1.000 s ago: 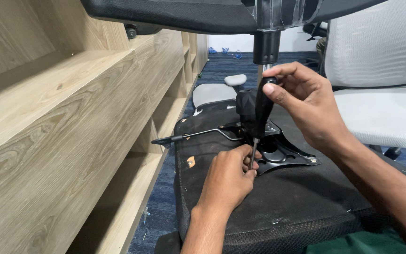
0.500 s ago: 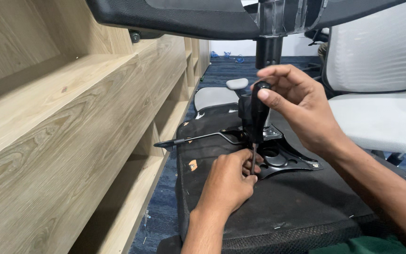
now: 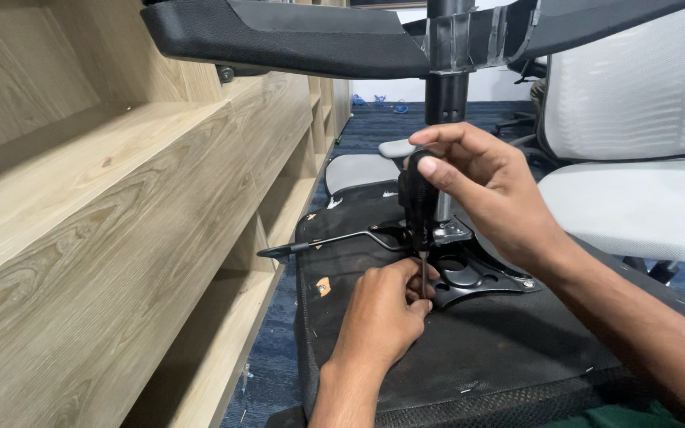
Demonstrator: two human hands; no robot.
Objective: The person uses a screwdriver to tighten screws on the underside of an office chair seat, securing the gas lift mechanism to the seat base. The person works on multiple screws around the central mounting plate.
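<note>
My right hand (image 3: 481, 186) grips the black screwdriver (image 3: 418, 208) upright over the metal mechanism plate (image 3: 477, 277) on the upturned seat (image 3: 485, 349); my left hand (image 3: 386, 305) pinches its tip to steady it

Wooden shelving (image 3: 120, 238), white mesh chair (image 3: 636, 158), perhaps blue carpet (image 3: 271, 372) beneath

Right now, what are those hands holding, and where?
Right hand grips the screwdriver by its black handle; left hand pinches its shaft near the tip.
</note>
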